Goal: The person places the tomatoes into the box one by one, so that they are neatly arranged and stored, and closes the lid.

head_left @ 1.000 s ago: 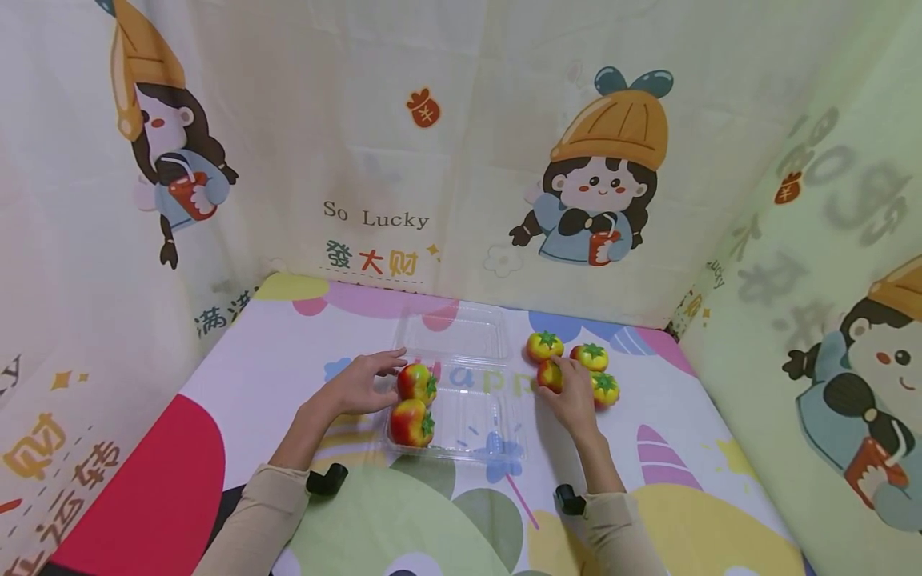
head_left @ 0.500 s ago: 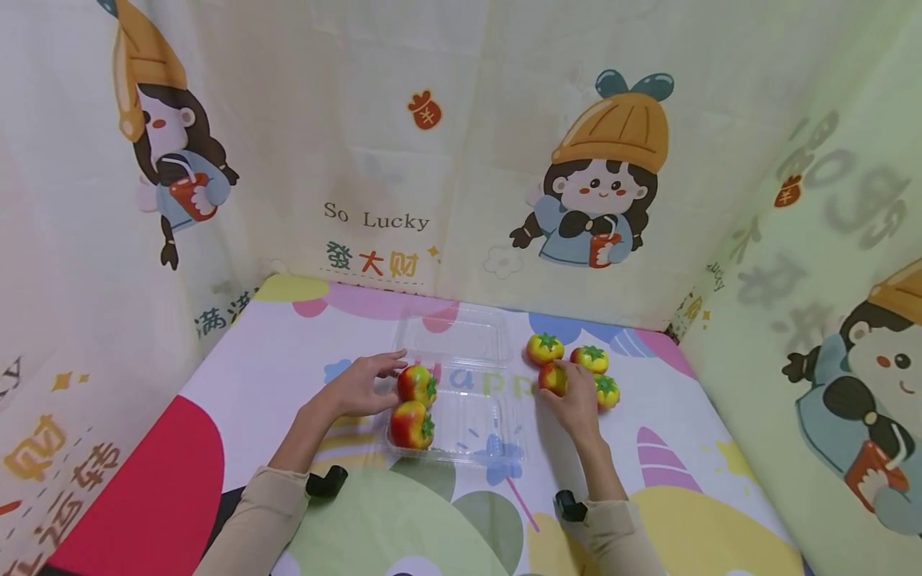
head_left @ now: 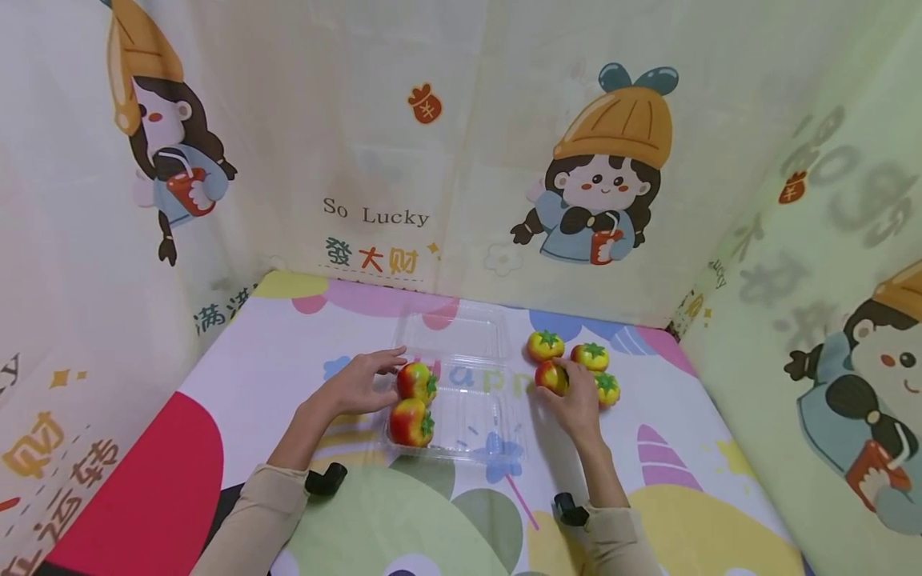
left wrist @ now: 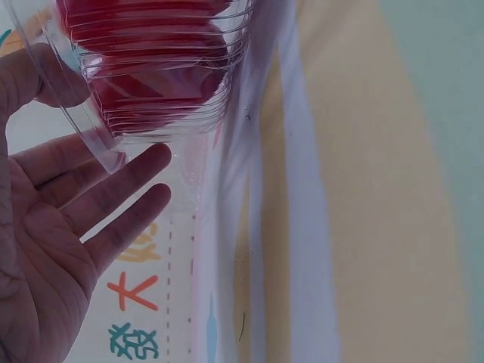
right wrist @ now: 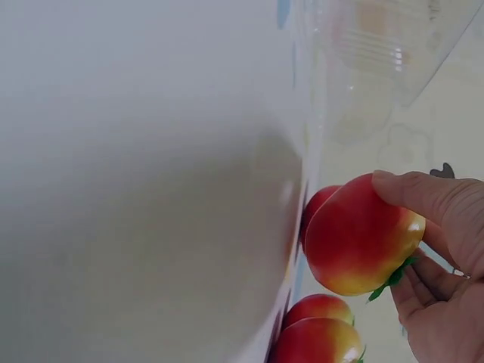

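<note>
R grip (head_left: 579,402) pinches a round red-yellow fruit w/ green leafy top (right wrist: 359,238), right of centre in head view; 3 similar fruits (head_left: 545,346) close by. L grip (head_left: 362,384), fingers spread, at L edge of open clear plastic box (head_left: 468,420), approx. mid-frame, w/ 2 more such fruits (head_left: 411,423) inside. White patterned counter (head_left: 270,376) below.

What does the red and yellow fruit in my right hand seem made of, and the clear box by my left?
The fruit in your right hand: possibly painted plastic or foam, going by its glossy skin and red-to-yellow blend, though real fruit isn't ruled out. The box: likely thin plastic, clear and shiny, since the table cover shows through and the ribbed walls catch light.
</note>
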`<control>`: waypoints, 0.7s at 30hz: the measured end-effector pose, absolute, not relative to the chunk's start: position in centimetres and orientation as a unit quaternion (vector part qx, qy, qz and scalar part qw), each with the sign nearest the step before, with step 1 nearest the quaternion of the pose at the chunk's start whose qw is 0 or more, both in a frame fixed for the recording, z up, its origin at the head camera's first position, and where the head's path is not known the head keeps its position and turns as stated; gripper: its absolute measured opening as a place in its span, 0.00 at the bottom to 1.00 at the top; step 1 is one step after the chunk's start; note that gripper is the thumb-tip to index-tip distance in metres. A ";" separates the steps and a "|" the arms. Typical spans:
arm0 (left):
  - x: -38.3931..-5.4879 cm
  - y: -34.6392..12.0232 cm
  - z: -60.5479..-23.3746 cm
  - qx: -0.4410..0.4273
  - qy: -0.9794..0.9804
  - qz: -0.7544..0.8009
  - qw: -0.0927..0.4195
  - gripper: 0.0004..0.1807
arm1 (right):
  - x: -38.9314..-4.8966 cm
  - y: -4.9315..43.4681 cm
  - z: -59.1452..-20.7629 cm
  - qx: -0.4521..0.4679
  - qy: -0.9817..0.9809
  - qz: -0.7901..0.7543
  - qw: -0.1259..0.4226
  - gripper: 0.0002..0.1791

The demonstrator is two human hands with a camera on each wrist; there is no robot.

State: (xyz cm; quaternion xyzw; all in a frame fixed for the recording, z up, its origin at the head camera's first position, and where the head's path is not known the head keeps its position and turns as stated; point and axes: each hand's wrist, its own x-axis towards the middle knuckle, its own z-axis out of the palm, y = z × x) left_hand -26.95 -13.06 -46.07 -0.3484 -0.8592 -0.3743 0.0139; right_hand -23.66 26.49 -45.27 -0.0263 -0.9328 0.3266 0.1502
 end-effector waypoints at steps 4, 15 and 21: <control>-26.9 -13.1 -46.0 -0.345 -0.860 -0.376 0.010 0.34 | -23.6 26.3 -44.9 -0.019 -0.930 0.332 0.155 0.32; -26.9 -12.9 -45.9 -0.339 -0.861 -0.379 0.004 0.35 | -22.9 25.6 -44.0 -0.023 -0.926 0.339 0.165 0.33; -26.9 -13.0 -45.9 -0.337 -0.863 -0.376 0.003 0.35 | -22.5 25.1 -43.7 -0.018 -0.920 0.351 0.174 0.33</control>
